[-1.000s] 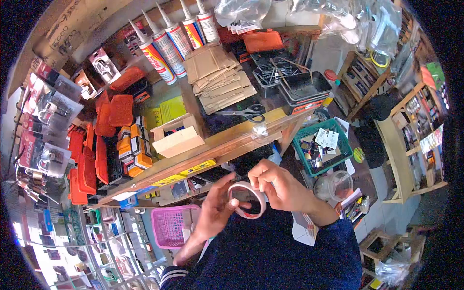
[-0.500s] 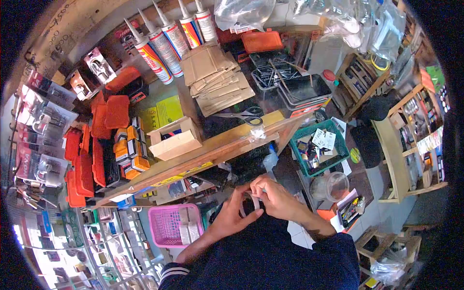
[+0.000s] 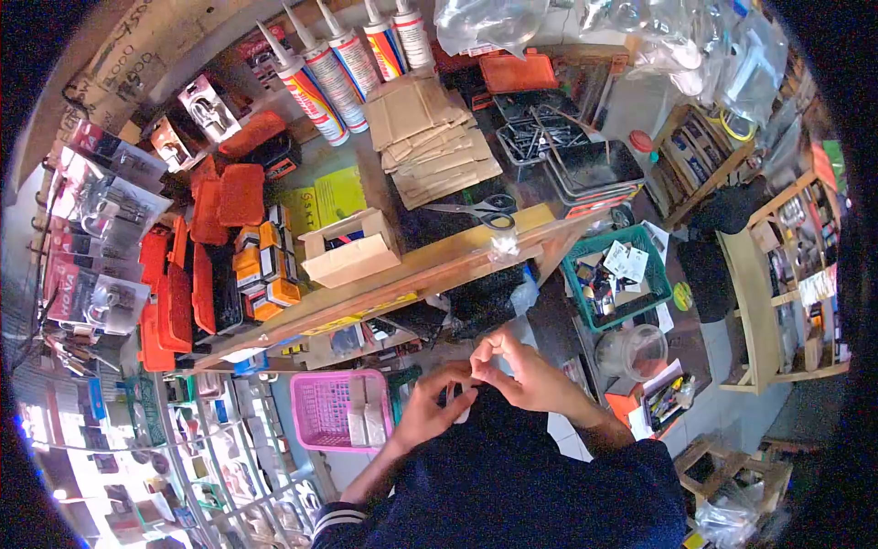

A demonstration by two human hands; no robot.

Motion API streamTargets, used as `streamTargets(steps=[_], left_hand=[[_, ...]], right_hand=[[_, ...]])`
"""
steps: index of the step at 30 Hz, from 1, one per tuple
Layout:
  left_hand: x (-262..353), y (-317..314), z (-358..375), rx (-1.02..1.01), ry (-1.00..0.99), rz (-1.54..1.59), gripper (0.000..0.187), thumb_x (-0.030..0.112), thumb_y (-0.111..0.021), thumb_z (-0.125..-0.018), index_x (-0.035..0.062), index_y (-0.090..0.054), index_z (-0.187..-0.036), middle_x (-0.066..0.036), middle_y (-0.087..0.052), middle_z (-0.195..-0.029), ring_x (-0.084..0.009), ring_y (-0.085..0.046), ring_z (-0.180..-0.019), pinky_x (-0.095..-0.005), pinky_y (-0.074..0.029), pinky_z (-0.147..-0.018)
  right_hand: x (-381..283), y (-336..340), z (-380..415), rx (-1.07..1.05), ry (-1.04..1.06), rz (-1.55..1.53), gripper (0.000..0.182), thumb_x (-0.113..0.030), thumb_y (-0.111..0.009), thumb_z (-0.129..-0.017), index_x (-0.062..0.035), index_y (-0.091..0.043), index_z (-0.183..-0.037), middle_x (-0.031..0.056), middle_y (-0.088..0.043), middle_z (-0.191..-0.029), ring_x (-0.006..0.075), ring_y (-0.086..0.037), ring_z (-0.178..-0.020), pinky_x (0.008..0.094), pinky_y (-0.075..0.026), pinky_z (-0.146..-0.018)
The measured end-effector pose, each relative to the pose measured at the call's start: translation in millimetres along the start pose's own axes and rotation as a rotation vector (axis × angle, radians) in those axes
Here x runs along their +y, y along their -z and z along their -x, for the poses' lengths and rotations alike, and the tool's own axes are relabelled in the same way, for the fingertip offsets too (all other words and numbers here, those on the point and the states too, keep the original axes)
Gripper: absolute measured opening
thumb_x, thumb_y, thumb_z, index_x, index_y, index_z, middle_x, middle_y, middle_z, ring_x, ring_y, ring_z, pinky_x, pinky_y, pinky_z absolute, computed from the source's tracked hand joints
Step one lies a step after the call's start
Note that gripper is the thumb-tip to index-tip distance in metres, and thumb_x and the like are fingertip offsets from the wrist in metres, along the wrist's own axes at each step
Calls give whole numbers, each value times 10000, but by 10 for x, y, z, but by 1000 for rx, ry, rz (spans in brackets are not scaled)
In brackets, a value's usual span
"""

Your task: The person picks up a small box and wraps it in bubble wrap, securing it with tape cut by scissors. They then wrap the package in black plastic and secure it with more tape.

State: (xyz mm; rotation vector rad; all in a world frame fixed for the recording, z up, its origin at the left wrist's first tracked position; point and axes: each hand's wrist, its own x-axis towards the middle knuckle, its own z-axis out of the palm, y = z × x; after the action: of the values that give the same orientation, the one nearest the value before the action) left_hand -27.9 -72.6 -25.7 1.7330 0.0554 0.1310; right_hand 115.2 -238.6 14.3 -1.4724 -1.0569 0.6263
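Note:
In front of my dark blue shirt, my left hand [image 3: 433, 408] curls around a pale ring-shaped roll of tape [image 3: 463, 414], seen mostly from its edge and partly covered by the fingers. My right hand [image 3: 519, 375] is just to the right and slightly higher, its thumb and index finger pinched together near the roll. Whatever lies in that pinch is too small to make out. Both hands are below the wooden counter edge [image 3: 430, 279]. A pink basket [image 3: 315, 412] holding pale packets is left of my left hand.
On the counter are scissors [image 3: 494, 212], a stack of brown cardboard pieces [image 3: 439, 146], an open carton [image 3: 352, 261] and several sealant tubes [image 3: 315, 101]. To the right stand a green basket [image 3: 599, 316], a clear tub [image 3: 631, 352] and an orange box [image 3: 626, 403].
My hands have drawn slightly apart, and the roll has turned from showing its opening to nearly edge-on. The camera view has shifted, moving the surroundings a little to the right.

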Motion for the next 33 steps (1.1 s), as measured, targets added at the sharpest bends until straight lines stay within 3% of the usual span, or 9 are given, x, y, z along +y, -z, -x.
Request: streamTargets(steps=[5,13,16,20,25,28,29,30,33], left_hand=[[134,-115,298,-29,309,103,402,51,-804,-832,21,-663,-1207,-101,-696,-1152,-171,-634,-1078,-328,-496,-918],[259,-168,372,-8,27,-38,416,58,-816,-819,30,-670,-1207,-133,-680,-1234,-231,-632,-1169,-369,-479,-1014],[242,-181,388,-34,254,27,371,59,-795,-841,30,-675,-1191,-130,-703,-1188,-263,-658,-1144,-388,-468,-1046],[254,-173,349,-19,155,-124,261,84,-746,-895,81,-720,-1155,-128,-732,-1142,-270,-694,-1044,-391,-490,-1004],[200,-119,381,44,66,-253,221,111,-720,-922,136,-749,-1140,-146,-729,-1163,-254,-729,-918,-383,-554,-877],[179,-50,464,72,257,-122,210,109,-721,-918,109,-745,-1126,-169,-723,-1159,-262,-744,-840,-364,-594,-787],[83,-16,478,95,95,-238,210,96,-715,-917,91,-731,-1126,-177,-722,-1151,-271,-745,-832,-358,-603,-742],[-2,21,475,115,-72,-350,210,84,-709,-917,72,-716,-1126,-185,-721,-1143,-280,-746,-823,-352,-612,-696],[-145,96,482,59,-230,-470,215,53,-695,-913,54,-677,-1127,-185,-724,-1121,-298,-748,-842,-368,-620,-701]], right_hand=[[-107,-38,137,-108,-38,43,257,-100,-623,-996,-27,-402,-1104,123,-631,-993,230,-680,-968,365,-520,-859],[-254,-17,233,-180,-54,15,264,-84,-645,-979,-20,-426,-1112,108,-633,-967,225,-681,-945,365,-525,-846],[-264,37,182,-203,-35,52,274,-76,-678,-948,-19,-458,-1102,102,-642,-967,231,-685,-927,372,-528,-836],[-249,132,119,-295,-86,88,275,-82,-718,-904,-37,-534,-1102,97,-679,-934,251,-694,-895,372,-530,-801],[-432,404,-116,-44,-25,357,196,-151,-721,-909,-85,-619,-1063,111,-686,-812,289,-687,-774,398,-527,-707],[-554,581,-328,54,-54,494,148,-166,-699,-929,-57,-648,-1015,127,-692,-812,287,-687,-734,404,-534,-680],[-367,633,-417,158,127,465,145,-148,-651,-956,-39,-665,-1051,147,-709,-853,297,-695,-762,412,-541,-702],[-496,688,-482,160,-103,402,215,-96,-592,-967,-41,-649,-1167,179,-718,-941,338,-695,-869,428,-542,-786],[-409,885,-847,301,188,749,330,-26,-566,-937,-31,-610,-1264,193,-695,-1041,388,-656,-992,456,-514,-900]])
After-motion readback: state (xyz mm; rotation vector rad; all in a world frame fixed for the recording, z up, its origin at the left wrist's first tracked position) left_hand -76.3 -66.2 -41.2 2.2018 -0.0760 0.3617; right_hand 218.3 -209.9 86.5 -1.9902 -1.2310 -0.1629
